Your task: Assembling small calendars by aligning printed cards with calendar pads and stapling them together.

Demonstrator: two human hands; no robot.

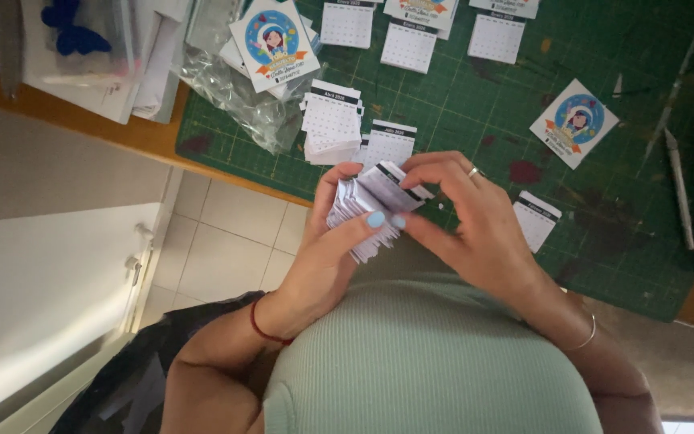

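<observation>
Item one: a thick stack of small calendar sheets, white with black header bands, which we hold in both hands just above the near edge of the green cutting mat. Our left hand grips the stack from below and from the side, thumb pressed across its fanned edge. Our right hand closes on the top sheets, fingertips pinching them from above; a ring shows on one finger.

Item two: a loose pile of like sheets lying on the mat just beyond the hands, with a single sheet beside it.

Item three: another single calendar sheet to the right of the right hand, flat on the mat.

Item four: a square card with a round blue picture, lying tilted, well apart to the right.

Item five: a similar card on a crumpled clear plastic bag at the mat's left end.

Item six: further calendar sheets in a row along the far side of the mat.

Item seven: the wooden surface carrying the mat.
</observation>
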